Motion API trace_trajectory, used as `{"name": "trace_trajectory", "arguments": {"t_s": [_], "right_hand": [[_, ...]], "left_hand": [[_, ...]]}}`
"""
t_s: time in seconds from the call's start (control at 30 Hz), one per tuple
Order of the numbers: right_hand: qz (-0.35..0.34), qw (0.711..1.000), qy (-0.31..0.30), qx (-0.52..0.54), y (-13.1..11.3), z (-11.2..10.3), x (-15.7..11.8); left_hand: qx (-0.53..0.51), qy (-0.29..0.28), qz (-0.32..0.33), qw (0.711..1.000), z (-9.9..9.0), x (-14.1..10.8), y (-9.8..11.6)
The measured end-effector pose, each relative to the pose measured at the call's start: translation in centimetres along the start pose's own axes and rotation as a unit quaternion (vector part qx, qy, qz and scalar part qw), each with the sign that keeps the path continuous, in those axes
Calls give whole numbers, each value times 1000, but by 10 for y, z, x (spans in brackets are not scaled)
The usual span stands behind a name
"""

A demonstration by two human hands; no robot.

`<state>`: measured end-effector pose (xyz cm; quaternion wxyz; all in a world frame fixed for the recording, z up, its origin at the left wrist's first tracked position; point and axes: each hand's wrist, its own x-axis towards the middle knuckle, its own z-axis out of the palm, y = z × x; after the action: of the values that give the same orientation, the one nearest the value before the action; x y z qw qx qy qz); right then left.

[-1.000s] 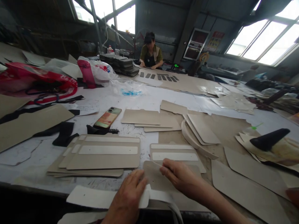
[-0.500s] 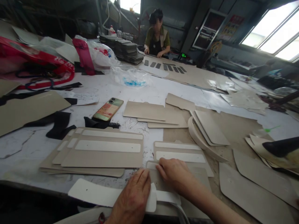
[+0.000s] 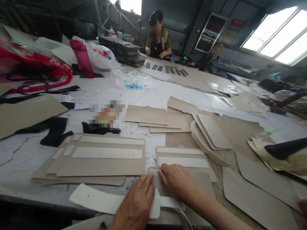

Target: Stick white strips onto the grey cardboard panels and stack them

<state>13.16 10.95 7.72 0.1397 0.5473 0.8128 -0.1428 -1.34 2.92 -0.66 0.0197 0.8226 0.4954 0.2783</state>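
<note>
My left hand (image 3: 137,199) lies over a white strip (image 3: 96,198) at the table's front edge, its fingertips on a beige panel. Beside it my right hand (image 3: 176,180) has its fingers bent at the top edge of that panel (image 3: 203,182); whatever is between them is hidden. Just beyond the right hand lies another beige panel with two white strips (image 3: 183,162). To the left is a stack of beige panels (image 3: 100,164), also bearing white strips.
Plain beige panels (image 3: 146,114) and a curved strip (image 3: 203,140) lie farther back. Larger panels (image 3: 256,198) are at right, plastic bags (image 3: 134,80) at back left. A person (image 3: 158,41) works across the table.
The view has shifted slightly, and the table's things appear a little farther left. Both hands remain in nearly the same place. The far person's hands have lifted and come closer together.
</note>
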Motion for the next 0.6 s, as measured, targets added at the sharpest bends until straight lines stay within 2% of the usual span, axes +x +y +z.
{"name": "trace_trajectory", "arguments": {"t_s": [0.13,0.23,0.37,0.47,0.6], "right_hand": [[17,1000,-11,1,-6,-6,0],[47,999,-14,1,-1,-11,-7],[87,996,12,22,31,-10,-26],[113,992,34,40,56,-1,-38],[121,989,61,54,69,11,-42]], "left_hand": [[6,5,6,1000,-1,4,1],[38,-6,16,999,-3,8,1],[77,-42,48,995,-5,9,-1],[90,-44,61,993,-4,8,-3],[110,-33,68,991,-3,8,-5]]}}
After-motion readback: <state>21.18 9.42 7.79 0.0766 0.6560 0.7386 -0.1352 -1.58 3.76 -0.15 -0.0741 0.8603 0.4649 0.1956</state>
